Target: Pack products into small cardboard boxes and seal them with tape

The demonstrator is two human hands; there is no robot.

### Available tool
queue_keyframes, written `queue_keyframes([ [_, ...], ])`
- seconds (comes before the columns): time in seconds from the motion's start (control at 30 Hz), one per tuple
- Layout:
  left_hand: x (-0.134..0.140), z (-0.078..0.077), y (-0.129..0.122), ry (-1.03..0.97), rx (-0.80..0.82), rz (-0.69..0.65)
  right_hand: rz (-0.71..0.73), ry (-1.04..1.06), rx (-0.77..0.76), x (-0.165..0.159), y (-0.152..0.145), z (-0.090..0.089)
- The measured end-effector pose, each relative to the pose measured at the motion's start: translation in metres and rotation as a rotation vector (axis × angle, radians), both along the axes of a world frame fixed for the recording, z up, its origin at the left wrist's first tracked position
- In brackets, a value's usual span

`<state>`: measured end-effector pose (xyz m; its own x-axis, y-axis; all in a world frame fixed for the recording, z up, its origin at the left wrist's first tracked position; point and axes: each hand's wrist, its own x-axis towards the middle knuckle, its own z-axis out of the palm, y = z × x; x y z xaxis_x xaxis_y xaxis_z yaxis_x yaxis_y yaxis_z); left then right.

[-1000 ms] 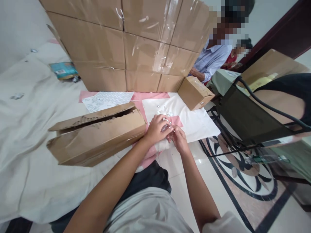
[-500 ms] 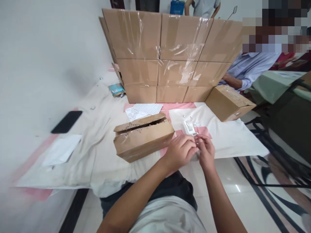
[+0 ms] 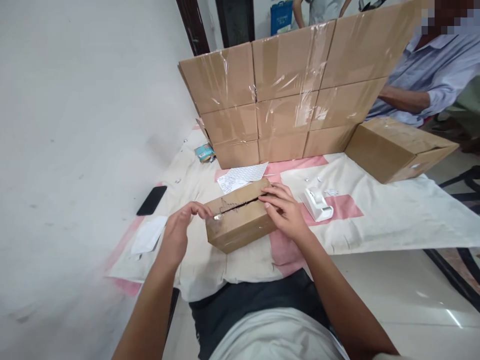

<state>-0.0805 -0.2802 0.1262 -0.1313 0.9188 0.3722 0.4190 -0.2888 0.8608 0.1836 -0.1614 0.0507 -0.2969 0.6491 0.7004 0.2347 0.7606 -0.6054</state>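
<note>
A small brown cardboard box (image 3: 243, 227) lies in front of me, its two top flaps nearly meeting along a ragged dark slit. My left hand (image 3: 180, 230) is at the box's left end, fingers bent forward with their tips at the top corner. Beside those fingertips a small shiny patch, which looks like clear tape, shows on the corner. My right hand (image 3: 283, 210) rests on the right end of the top, fingers outstretched across the flaps. To its right stands a white tape dispenser (image 3: 318, 204) holding a roll of clear tape.
A tall wall of taped cardboard boxes (image 3: 285, 95) stands at the back, another carton (image 3: 401, 150) to its right. Printed sheets (image 3: 242, 176), a black phone (image 3: 151, 200), white paper (image 3: 149, 235) and a blue packet (image 3: 204, 152) lie on the cloth. A person (image 3: 431, 85) sits behind the carton.
Both hands have left the spot by the tape dispenser and come to the small box, one at each end. The box's flaps are now closer together. The view has shifted and tilted.
</note>
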Motion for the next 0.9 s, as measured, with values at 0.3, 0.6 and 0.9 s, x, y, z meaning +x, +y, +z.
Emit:
queue_keyframes([
  [0.3, -0.027, 0.002, 0.009, 0.119, -0.278, 0.063, -0.03, 0.027, 0.008, 0.002, -0.004, -0.001],
  [0.6, -0.019, -0.001, 0.01, 0.589, -0.165, 0.057, -0.049, 0.035, -0.004, 0.0, -0.003, -0.002],
  [0.9, -0.021, -0.01, 0.008, 0.795, -0.227, 0.15, -0.052, 0.045, 0.002, -0.001, -0.003, -0.002],
])
